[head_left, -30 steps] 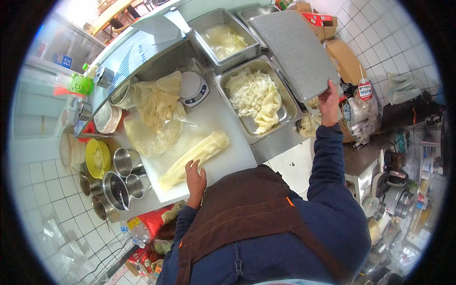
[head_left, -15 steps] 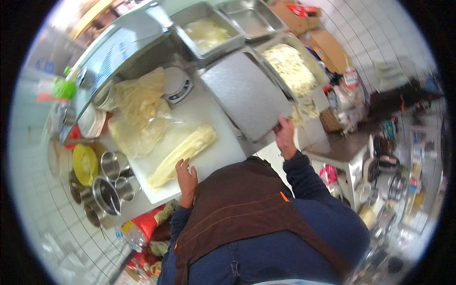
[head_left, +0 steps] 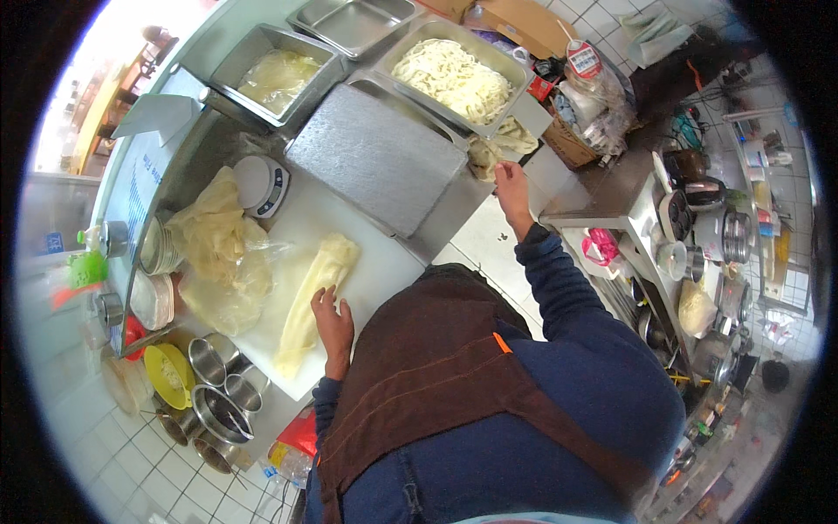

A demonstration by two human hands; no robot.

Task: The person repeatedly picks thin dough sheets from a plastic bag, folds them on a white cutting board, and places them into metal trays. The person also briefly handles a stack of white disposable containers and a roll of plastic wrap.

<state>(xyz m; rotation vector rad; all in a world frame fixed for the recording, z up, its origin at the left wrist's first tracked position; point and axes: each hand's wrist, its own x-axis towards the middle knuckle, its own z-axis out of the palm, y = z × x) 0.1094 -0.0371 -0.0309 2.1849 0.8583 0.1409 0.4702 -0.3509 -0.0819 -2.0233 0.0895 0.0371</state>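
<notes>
A long pale-yellow roll of dough (head_left: 315,297) lies on the white cutting board (head_left: 371,275). My left hand (head_left: 333,327) is at its near right side, fingers apart and fingertips at the dough, holding nothing. My right hand (head_left: 513,196) is raised at the counter's right end, beside a crumpled, stained cloth (head_left: 502,150). Its fingers are curled together; whether anything is between them is too small to make out. Left of that hand, a flat grey metal cover (head_left: 377,157) lies on the counter.
Behind stand a metal pan of pale noodle-like strips (head_left: 454,80), another pan (head_left: 279,80) and a shallow metal tray (head_left: 353,22). A kitchen scale (head_left: 261,186) and a plastic bag (head_left: 218,253) are at the left. Metal pots (head_left: 223,412) and a yellow bowl (head_left: 168,375) stand front left.
My right hand has moved off the corner of the grey cover toward the cloth. My left hand stays by the dough. The whole view has turned and shifted.
</notes>
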